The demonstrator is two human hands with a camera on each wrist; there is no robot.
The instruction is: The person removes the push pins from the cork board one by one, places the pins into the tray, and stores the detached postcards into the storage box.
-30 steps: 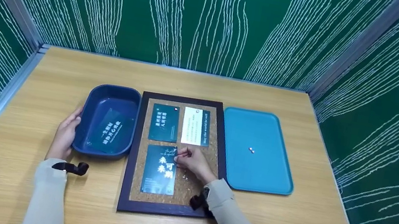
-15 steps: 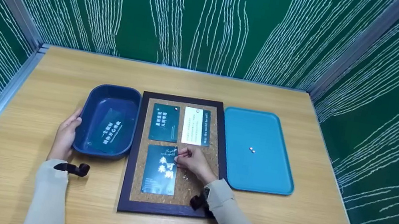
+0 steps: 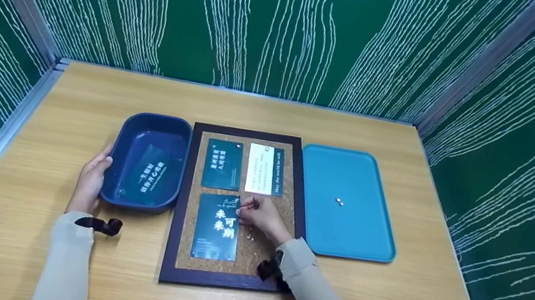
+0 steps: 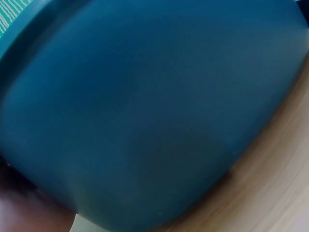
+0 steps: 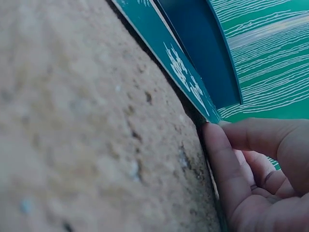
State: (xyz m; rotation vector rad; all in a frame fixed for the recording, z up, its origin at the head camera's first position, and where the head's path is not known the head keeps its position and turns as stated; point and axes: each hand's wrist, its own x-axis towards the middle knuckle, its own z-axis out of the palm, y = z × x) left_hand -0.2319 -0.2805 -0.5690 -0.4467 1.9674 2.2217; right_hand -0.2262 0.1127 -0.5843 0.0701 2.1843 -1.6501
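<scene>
My right hand (image 3: 261, 218) pinches a green card (image 3: 215, 242) with white characters, near its upper right corner. In the right wrist view, thumb and forefinger (image 5: 227, 169) meet at the card's (image 5: 178, 65) edge, over the cork surface (image 5: 96, 121). A small pale speck sits at that corner. The card lies on a dark-framed cork board (image 3: 202, 280). My left hand (image 3: 91, 177) rests against the outer left wall of a deep blue basin (image 3: 124, 134); another green card (image 3: 146, 173) lies inside. The left wrist view is mostly the basin's wall (image 4: 159, 106).
Pinned at the board's top are a green card (image 3: 223, 164) and a white-and-green card (image 3: 260, 169). A flat teal tray (image 3: 346, 234) sits right of the board, with small pale pins (image 3: 339, 201) on it. Green patterned panels surround the wooden table (image 3: 231, 106).
The whole head view has shifted very slightly. Both hands, the card and the basin keep their places relative to one another.
</scene>
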